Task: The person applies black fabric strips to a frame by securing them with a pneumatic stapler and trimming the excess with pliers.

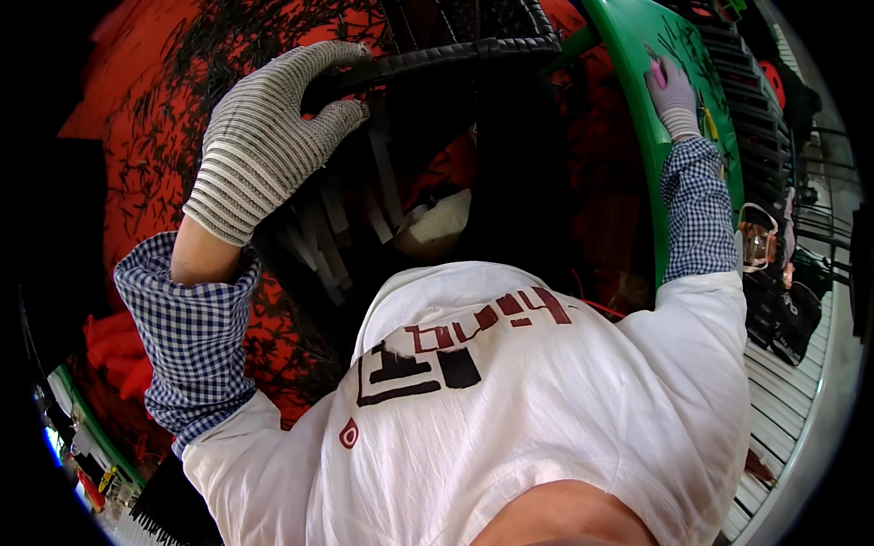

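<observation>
My left hand grips the black woven rim, fingers clamped around it. My right hand rests flat, fingers together, on the green board. Loose strips still hang unwoven below, so I judge much remains.

Left hand at upper left, resting on rim of woven basket, fingers over its edge; loose strips hanging just below. Right hand far right, flat on tilted tray, right of basket. Slatted rack at right edge, beyond tray
</observation>
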Demonstrator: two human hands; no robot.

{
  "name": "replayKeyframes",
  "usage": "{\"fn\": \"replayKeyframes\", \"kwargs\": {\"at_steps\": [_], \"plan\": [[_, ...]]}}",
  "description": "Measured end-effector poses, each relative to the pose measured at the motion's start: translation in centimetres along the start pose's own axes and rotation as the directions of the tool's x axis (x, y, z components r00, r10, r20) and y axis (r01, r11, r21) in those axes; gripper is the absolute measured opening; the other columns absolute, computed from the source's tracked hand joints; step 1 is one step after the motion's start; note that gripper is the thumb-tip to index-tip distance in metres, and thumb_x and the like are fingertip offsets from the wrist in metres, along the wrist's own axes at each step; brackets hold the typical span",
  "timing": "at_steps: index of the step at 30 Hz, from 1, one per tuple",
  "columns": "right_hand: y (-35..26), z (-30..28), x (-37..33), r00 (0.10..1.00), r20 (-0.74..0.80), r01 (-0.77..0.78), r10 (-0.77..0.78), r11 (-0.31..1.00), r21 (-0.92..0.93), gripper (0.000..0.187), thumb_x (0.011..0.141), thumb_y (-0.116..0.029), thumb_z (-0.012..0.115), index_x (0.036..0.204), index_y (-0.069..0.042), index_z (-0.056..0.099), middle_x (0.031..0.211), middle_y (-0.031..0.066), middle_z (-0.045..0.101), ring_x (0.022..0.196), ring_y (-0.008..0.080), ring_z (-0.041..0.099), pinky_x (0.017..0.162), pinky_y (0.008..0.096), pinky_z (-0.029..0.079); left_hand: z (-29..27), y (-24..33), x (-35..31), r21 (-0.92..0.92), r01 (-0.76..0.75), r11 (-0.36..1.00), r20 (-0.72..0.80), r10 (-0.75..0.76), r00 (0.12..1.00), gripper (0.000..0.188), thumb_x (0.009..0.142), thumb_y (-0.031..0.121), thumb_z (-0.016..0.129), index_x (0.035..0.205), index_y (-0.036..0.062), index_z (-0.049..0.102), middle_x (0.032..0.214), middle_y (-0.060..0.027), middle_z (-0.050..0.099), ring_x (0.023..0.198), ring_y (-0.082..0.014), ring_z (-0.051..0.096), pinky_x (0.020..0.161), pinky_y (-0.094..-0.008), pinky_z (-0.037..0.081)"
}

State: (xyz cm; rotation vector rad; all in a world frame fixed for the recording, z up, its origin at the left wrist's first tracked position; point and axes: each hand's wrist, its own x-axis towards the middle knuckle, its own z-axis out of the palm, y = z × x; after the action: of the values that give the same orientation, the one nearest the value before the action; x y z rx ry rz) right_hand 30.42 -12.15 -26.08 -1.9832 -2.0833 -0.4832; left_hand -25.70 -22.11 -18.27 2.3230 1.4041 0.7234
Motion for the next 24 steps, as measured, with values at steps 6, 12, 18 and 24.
{"fn": "replayKeyframes", "kwargs": {"at_steps": [6,12,18,24], "plan": [[2.3,1.7,-0.8,0.937,0.202,-0.205,0.286,0.916,-0.345,0.052,0.093,-0.052,0.059,0.13,-0.014,0.059,0.125,0.0163,0.063,0.11,0.0359,0.063,0.094,0.0463,0.05,0.0,0.8,0.0,0.055,0.138,0.989,0.027,-0.14,0.99,0.036,0.085,0.019,0.078,0.118,0.007,0.071,0.108,-0.0105,0.074,0.1,-0.0237,0.072,0.09,-0.0334,0.056],[-22.2,-10.3,1.1,0.721,-0.401,0.687,-0.565,0.506,0.522,0.038,0.087,-0.024,0.074,0.118,-0.004,0.065,0.102,0.0109,0.067,0.093,0.0275,0.066,0.082,0.0335,0.053,0.0,0.5,-0.5,0.05,0.154,0.987,-0.031,-0.153,0.988,0.03,0.085,0.019,0.078,0.112,0.0078,0.073,0.102,-0.0097,0.075,0.091,-0.0205,0.073,0.085,-0.0311,0.058],[-33.0,-12.0,-0.1,0.659,-0.513,0.716,-0.55,0.249,0.653,0.024,0.089,-0.023,0.07,0.104,-0.005,0.064,0.089,0.0094,0.061,0.082,0.0268,0.062,0.075,0.0367,0.052,1.6,-0.4,0.7,0.079,0.031,0.996,-0.201,-0.014,0.98,0.03,0.08,0.031,0.08,0.103,0.0117,0.077,0.093,-0.0068,0.075,0.08,-0.0255,0.073,0.074,-0.0347,0.058],[-32.5,-11.5,0.7,0.739,-0.552,0.643,-0.387,0.16,0.748,0.006,0.082,-0.005,0.074,0.087,-0.005,0.07,0.077,0.0058,0.063,0.069,0.0234,0.06,0.061,0.0325,0.051,0.6,1.7,0.8,0.257,0.041,0.965,-0.183,0.007,0.983,0.033,0.08,0.032,0.081,0.104,0.0098,0.076,0.094,-0.0073,0.074,0.081,-0.0241,0.072,0.072,-0.0327,0.057]]}}
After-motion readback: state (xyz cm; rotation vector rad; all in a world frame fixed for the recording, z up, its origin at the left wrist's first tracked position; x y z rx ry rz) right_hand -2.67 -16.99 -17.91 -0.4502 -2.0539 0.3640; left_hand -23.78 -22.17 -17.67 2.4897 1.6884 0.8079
